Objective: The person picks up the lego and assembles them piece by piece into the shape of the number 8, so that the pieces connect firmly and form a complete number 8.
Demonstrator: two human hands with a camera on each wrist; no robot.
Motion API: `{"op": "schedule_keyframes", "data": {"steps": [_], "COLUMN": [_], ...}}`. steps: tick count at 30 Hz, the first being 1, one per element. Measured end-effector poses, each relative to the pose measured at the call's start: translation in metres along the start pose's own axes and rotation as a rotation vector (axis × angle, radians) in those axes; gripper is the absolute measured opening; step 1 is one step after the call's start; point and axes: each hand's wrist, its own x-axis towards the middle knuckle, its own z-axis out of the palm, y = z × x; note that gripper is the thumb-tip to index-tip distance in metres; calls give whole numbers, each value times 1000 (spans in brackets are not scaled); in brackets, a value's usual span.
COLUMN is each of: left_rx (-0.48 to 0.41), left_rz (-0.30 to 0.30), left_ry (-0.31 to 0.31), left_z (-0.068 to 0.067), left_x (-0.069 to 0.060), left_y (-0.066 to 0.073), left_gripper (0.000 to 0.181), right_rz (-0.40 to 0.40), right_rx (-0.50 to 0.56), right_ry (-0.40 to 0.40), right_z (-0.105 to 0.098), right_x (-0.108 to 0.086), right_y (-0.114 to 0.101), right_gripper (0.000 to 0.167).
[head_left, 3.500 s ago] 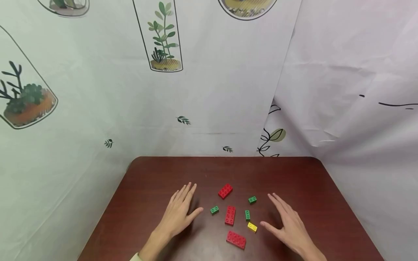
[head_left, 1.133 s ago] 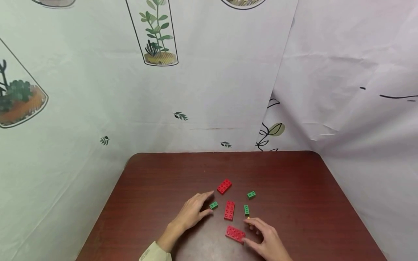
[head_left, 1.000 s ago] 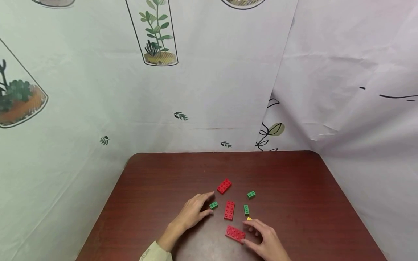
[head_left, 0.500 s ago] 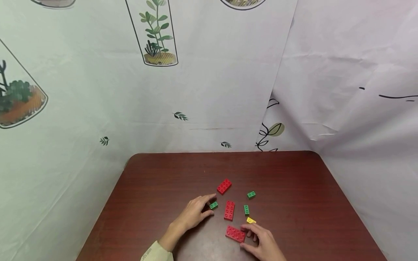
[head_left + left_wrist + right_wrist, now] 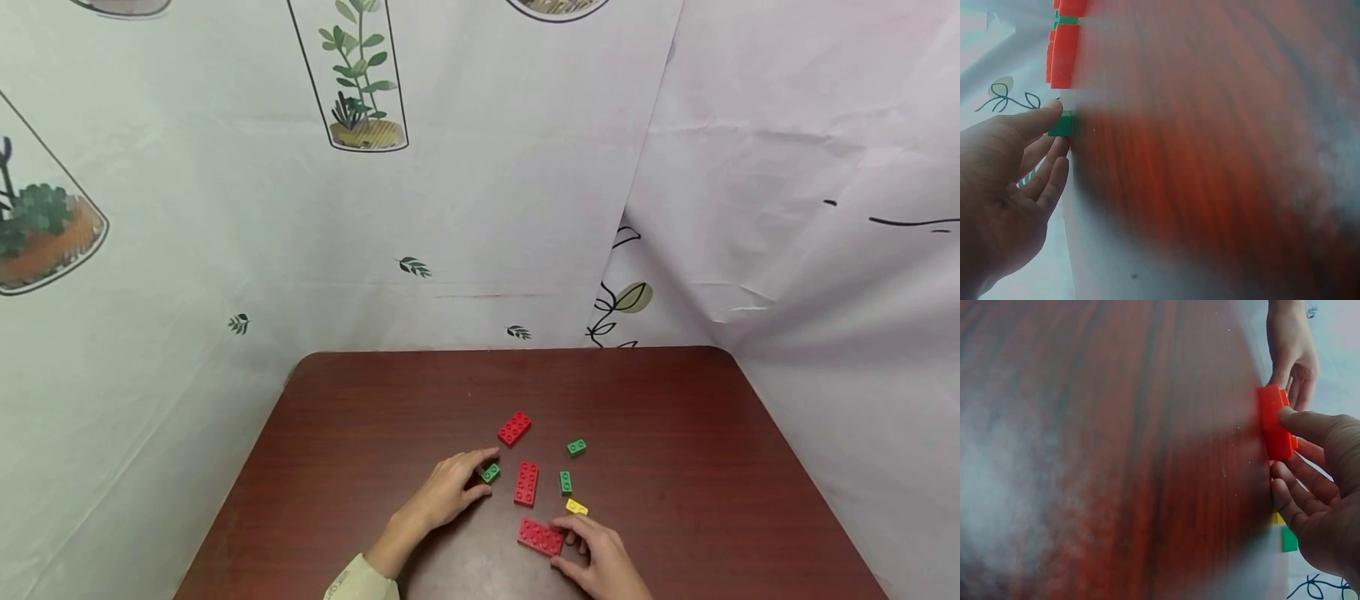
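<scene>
"What was the left hand [image 5: 441, 493] doing?"

"Its thumb and forefinger pinched the left green two-stud brick [image 5: 491, 473], just left of the middle red eight-stud brick [image 5: 526, 484]; its other fingers were bent."

"And the right hand [image 5: 602, 557]?"

"Thumb and forefinger pinched the right end of the near red eight-stud brick [image 5: 538, 537], on the person's side of the middle one; the remaining fingers curled under the palm."

"The others?"

"The far red eight-stud brick [image 5: 514, 428] lay beyond the middle one; right of it lay the near green two-stud brick [image 5: 566, 482], with the far green two-stud brick [image 5: 576, 448] farther back; the yellow brick [image 5: 576, 507] sat to its lower right; all were on the brown table [image 5: 375, 408]."
</scene>
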Motion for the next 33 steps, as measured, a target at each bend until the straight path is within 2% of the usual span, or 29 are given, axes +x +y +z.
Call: {"op": "schedule_keyframes", "data": {"steps": [6, 13, 19, 33], "left_rx": [-4, -56, -89, -98], "left_rz": [54, 13, -6, -1], "left_ry": [28, 3, 6, 25], "left_z": [0, 0, 1, 0], "left_x": [0, 1, 1, -1], "left_y": [-1, -1, -1, 0], "left_gripper": [53, 49, 43, 35], "right_rz": [-12, 15, 28, 6], "right_rx": [-10, 4, 3, 3], "right_ry": [-4, -31, -36, -2], "right_z": [0, -1, -1, 1], "right_x": [0, 1, 2, 1], "right_y": [-1, -2, -2, -4], "right_gripper": [36, 36, 37, 37]}}
